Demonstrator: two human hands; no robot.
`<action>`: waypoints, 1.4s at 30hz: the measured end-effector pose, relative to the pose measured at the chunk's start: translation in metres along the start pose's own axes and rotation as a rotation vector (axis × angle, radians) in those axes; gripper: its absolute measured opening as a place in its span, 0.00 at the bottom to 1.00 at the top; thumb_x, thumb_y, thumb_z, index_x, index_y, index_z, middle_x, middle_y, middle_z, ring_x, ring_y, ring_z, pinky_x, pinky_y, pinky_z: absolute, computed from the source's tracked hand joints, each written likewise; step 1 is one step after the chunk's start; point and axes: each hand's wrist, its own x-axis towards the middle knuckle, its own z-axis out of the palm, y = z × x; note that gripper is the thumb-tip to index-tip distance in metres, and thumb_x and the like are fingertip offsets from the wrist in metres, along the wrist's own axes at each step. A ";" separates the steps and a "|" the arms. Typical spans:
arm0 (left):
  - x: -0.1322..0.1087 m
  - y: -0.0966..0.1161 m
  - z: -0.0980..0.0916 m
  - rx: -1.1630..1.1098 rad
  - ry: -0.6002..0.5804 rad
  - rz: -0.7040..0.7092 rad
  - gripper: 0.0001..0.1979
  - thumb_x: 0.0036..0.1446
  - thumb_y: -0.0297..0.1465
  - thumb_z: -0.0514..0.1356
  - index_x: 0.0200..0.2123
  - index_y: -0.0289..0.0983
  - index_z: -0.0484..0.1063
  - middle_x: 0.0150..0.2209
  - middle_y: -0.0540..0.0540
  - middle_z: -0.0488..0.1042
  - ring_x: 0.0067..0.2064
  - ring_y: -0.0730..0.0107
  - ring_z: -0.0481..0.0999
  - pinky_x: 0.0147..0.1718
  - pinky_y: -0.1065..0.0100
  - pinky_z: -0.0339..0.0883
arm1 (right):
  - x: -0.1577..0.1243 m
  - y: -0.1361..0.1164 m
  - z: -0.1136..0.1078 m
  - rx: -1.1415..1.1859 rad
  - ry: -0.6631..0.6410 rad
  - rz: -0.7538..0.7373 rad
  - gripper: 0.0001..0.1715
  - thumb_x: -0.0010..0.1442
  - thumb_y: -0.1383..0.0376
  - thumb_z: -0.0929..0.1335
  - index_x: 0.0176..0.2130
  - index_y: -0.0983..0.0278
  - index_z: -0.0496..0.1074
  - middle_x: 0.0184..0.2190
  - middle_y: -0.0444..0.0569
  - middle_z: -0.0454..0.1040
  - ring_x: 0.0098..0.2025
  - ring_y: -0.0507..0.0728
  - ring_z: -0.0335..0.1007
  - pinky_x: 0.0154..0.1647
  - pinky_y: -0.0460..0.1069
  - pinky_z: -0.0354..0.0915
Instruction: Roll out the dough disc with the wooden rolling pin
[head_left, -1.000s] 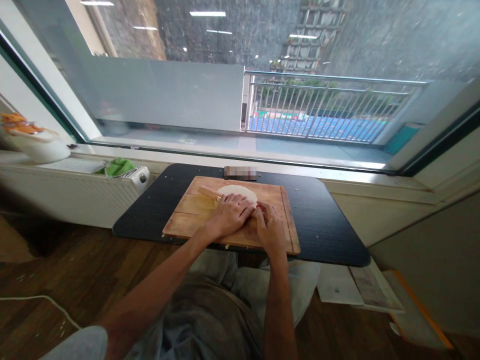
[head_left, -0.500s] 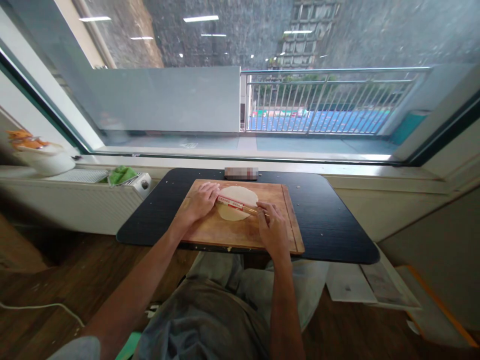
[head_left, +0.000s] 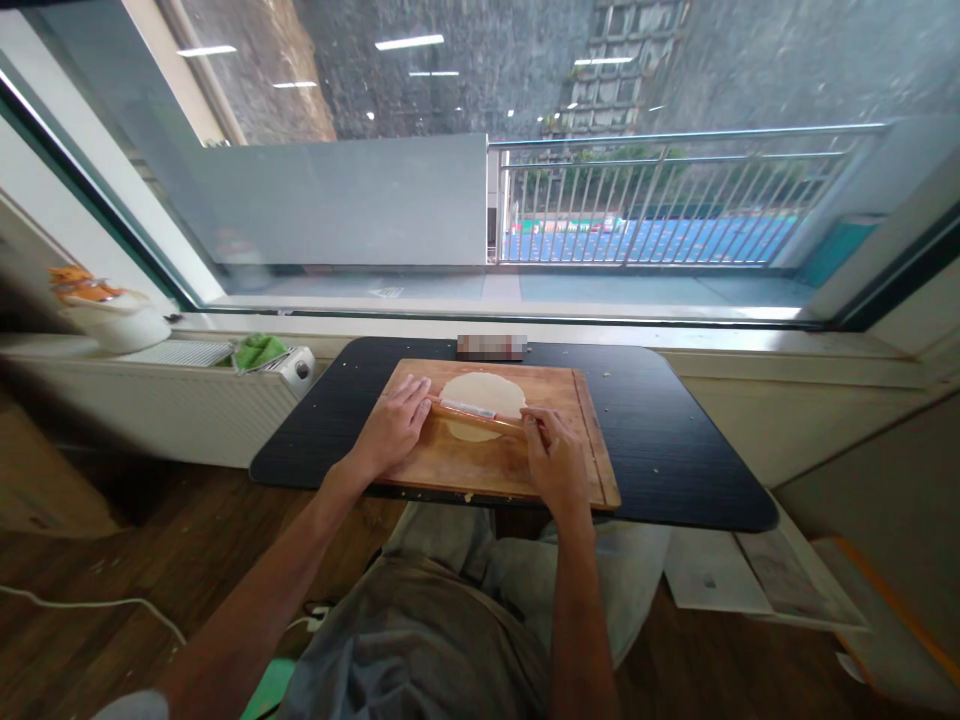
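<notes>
The rectangular, round-cornered table (head_left: 694,450) is black with fine grain lines and a few pale crumb specks toward its right edge. Between its far and near edges, the rectangular wooden board (head_left: 480,474) is warm brown, with a darker line along its right side. The round, flat dough sheet (head_left: 481,386) is plain cream. The slim, cylindrical rolling pin (head_left: 480,416) is light tan, with a whitish strip and a touch of red. Beyond the table's far left corner, the crumpled cloth (head_left: 259,350) is bright green on a ribbed white metal radiator (head_left: 172,410).
</notes>
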 end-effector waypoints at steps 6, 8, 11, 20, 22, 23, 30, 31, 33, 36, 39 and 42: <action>0.024 -0.003 0.017 0.092 -0.002 0.021 0.32 0.80 0.39 0.41 0.74 0.31 0.69 0.76 0.36 0.69 0.81 0.49 0.60 0.80 0.42 0.54 | 0.000 -0.001 -0.001 -0.017 0.023 0.005 0.17 0.75 0.57 0.65 0.47 0.58 0.83 0.47 0.54 0.84 0.53 0.65 0.80 0.58 0.58 0.73; 0.031 -0.005 0.023 0.123 -0.010 0.061 0.31 0.80 0.37 0.41 0.73 0.32 0.70 0.76 0.35 0.70 0.80 0.49 0.61 0.80 0.41 0.53 | 0.000 -0.001 -0.001 -0.016 0.035 0.004 0.17 0.75 0.57 0.65 0.48 0.58 0.83 0.47 0.54 0.84 0.53 0.65 0.80 0.58 0.58 0.74; 0.036 -0.008 0.029 0.143 -0.009 0.116 0.30 0.80 0.35 0.41 0.71 0.32 0.73 0.73 0.34 0.73 0.78 0.48 0.67 0.80 0.40 0.53 | 0.000 0.000 0.000 -0.005 0.049 -0.003 0.16 0.74 0.58 0.66 0.49 0.58 0.83 0.48 0.54 0.82 0.53 0.64 0.80 0.57 0.58 0.74; 0.012 -0.005 0.010 -0.046 0.056 0.099 0.25 0.81 0.41 0.48 0.67 0.41 0.78 0.65 0.41 0.80 0.69 0.55 0.74 0.75 0.47 0.64 | -0.001 0.000 0.000 -0.052 0.011 -0.014 0.13 0.73 0.58 0.67 0.45 0.57 0.82 0.46 0.54 0.84 0.53 0.66 0.79 0.58 0.59 0.72; 0.005 -0.005 0.003 -0.116 0.048 0.093 0.24 0.80 0.43 0.51 0.64 0.41 0.80 0.64 0.42 0.82 0.67 0.56 0.76 0.74 0.48 0.65 | -0.001 0.000 -0.001 -0.038 0.004 -0.017 0.12 0.73 0.59 0.68 0.41 0.57 0.81 0.44 0.53 0.84 0.51 0.65 0.80 0.55 0.58 0.72; 0.003 -0.006 0.000 -0.149 0.038 0.091 0.24 0.80 0.44 0.51 0.63 0.42 0.81 0.63 0.42 0.82 0.67 0.56 0.76 0.74 0.48 0.66 | -0.001 0.000 -0.002 -0.022 -0.003 -0.022 0.11 0.72 0.59 0.68 0.40 0.57 0.80 0.43 0.52 0.84 0.50 0.64 0.80 0.54 0.57 0.72; -0.003 -0.009 -0.009 -0.253 -0.027 0.065 0.25 0.78 0.48 0.52 0.60 0.43 0.84 0.62 0.42 0.84 0.66 0.54 0.79 0.71 0.49 0.68 | 0.000 -0.001 -0.003 0.041 -0.048 -0.036 0.07 0.66 0.62 0.69 0.35 0.55 0.77 0.39 0.48 0.81 0.47 0.63 0.77 0.52 0.55 0.68; -0.002 -0.009 -0.008 -0.248 -0.021 0.059 0.25 0.78 0.48 0.52 0.60 0.43 0.84 0.62 0.42 0.84 0.66 0.54 0.79 0.71 0.48 0.68 | 0.000 -0.001 -0.003 0.042 -0.053 -0.030 0.06 0.65 0.62 0.70 0.34 0.55 0.76 0.39 0.48 0.80 0.47 0.63 0.76 0.52 0.55 0.68; 0.000 -0.008 -0.005 -0.234 -0.012 0.044 0.25 0.78 0.48 0.53 0.60 0.44 0.84 0.63 0.42 0.83 0.65 0.54 0.79 0.71 0.48 0.68 | 0.001 -0.002 -0.003 0.046 -0.061 -0.018 0.06 0.64 0.63 0.70 0.32 0.55 0.75 0.38 0.47 0.79 0.46 0.63 0.76 0.51 0.56 0.67; 0.003 -0.009 -0.003 -0.222 -0.015 0.039 0.24 0.78 0.47 0.53 0.59 0.44 0.85 0.63 0.43 0.83 0.65 0.54 0.78 0.71 0.47 0.68 | 0.002 -0.002 -0.003 0.061 -0.077 -0.005 0.06 0.61 0.63 0.69 0.31 0.56 0.75 0.36 0.47 0.78 0.45 0.63 0.75 0.49 0.56 0.67; 0.003 -0.010 -0.004 -0.235 -0.023 0.053 0.24 0.78 0.47 0.54 0.59 0.45 0.85 0.63 0.43 0.83 0.66 0.54 0.78 0.72 0.46 0.67 | 0.002 -0.003 -0.004 0.100 -0.101 0.011 0.05 0.59 0.63 0.70 0.30 0.56 0.76 0.36 0.47 0.77 0.44 0.62 0.74 0.46 0.54 0.69; -0.002 -0.012 -0.007 -0.252 -0.028 0.067 0.23 0.77 0.47 0.55 0.59 0.45 0.85 0.63 0.43 0.83 0.66 0.53 0.78 0.72 0.45 0.67 | 0.001 -0.005 -0.005 0.173 -0.120 0.036 0.05 0.57 0.63 0.70 0.30 0.56 0.76 0.36 0.46 0.76 0.42 0.60 0.74 0.42 0.52 0.71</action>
